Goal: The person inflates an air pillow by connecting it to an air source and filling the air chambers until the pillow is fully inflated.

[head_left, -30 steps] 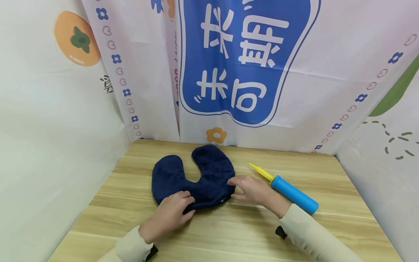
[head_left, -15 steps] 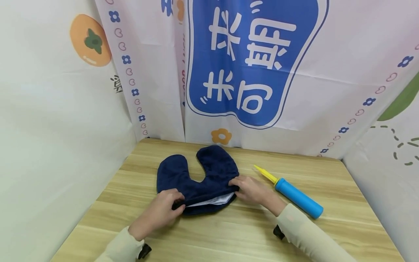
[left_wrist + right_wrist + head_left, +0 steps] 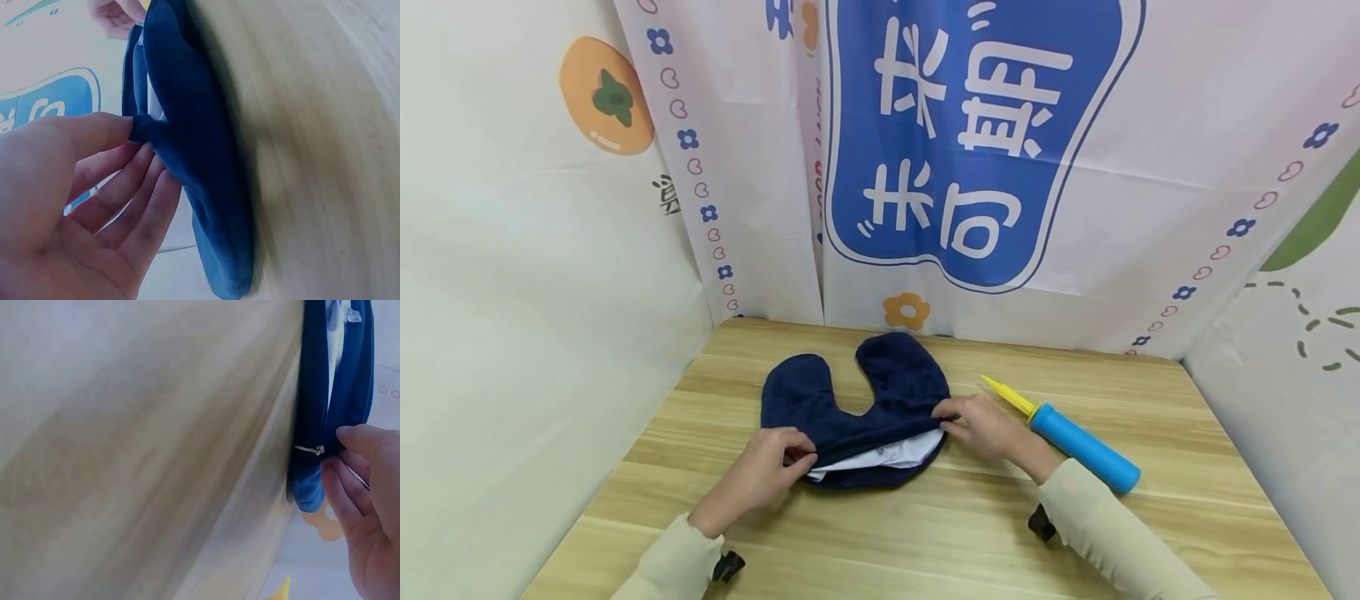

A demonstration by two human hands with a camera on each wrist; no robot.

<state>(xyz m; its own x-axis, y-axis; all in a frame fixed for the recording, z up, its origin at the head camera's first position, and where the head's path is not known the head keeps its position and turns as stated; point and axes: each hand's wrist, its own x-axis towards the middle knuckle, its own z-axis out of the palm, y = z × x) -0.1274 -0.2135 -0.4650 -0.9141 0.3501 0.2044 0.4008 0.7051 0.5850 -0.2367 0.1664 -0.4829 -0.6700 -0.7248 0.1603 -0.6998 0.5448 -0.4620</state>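
A navy U-shaped neck pillow cover lies on the table with its curved edge toward me. Its zipped opening gapes along that edge, and a white lining shows inside. At the left end of the opening my left hand pinches the cloth between thumb and fingers, as the left wrist view also shows. My right hand pinches the edge at the right end. In the right wrist view, a metal zipper pull hangs beside the right thumb.
A blue hand pump with a yellow nozzle lies to the right of the cover, close to my right forearm. White printed cloth hangs behind the wooden table and at both sides.
The cover's near edge has been lifted and spread, so the white lining has come into view. My left hand has shifted left along the edge; the right stays near the right end.
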